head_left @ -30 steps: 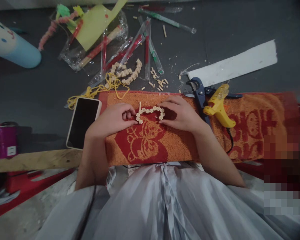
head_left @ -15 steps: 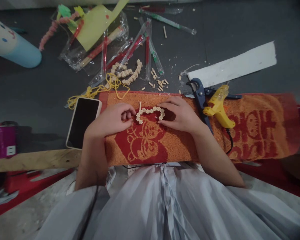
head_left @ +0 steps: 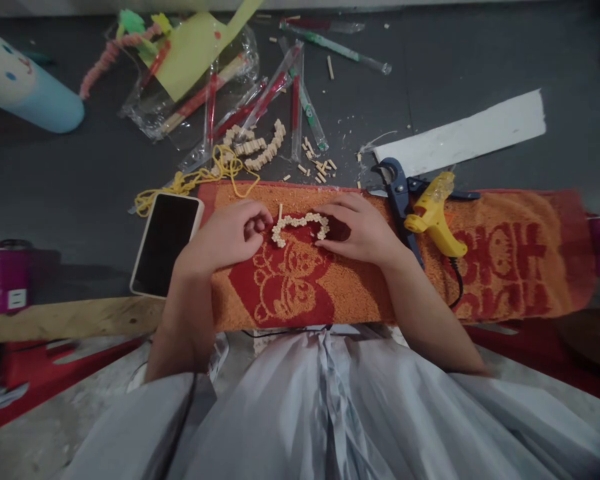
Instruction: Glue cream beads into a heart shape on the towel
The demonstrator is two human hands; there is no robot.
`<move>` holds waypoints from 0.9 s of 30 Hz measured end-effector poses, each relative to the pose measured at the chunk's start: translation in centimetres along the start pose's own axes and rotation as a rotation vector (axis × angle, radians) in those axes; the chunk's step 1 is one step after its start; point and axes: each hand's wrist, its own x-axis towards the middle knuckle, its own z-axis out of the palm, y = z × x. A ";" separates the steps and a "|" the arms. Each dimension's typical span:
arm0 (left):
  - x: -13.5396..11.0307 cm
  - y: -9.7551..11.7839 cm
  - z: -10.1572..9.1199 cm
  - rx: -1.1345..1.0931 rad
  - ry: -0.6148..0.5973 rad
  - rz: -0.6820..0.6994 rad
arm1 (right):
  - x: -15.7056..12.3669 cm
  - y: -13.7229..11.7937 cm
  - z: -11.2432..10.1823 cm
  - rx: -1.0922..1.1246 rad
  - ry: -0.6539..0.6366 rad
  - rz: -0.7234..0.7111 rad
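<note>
Chain of small pale wooden pieces, arched, lies on an orange-and-red towel, long axis left to right. Curled left hand touches its left end, grip unclear; loosely open right hand rests fingertips on its right end.

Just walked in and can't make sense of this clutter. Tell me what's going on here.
A seated person is working on a curved strip of small wood pieces that lies on an orange and red towel. The left-hand grip is curled against the strip's left end, and the right-hand grip presses fingertips on its right end. A yellow glue gun and blue cutters lie to the right, and a phone to the left.
</note>
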 end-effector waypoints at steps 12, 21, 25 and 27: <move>0.4 0.0 0.8 0.105 0.176 0.147 | 0.0 0.0 0.1 -0.017 0.056 -0.013; 0.5 -0.4 0.8 0.151 0.235 0.135 | -0.1 0.1 0.2 -0.016 0.063 -0.029; 0.7 -0.9 1.0 0.162 0.305 0.130 | -0.1 0.1 0.2 -0.021 0.080 -0.052; 0.6 -1.2 1.1 0.147 0.327 0.110 | -0.1 0.2 0.3 -0.016 0.089 -0.060</move>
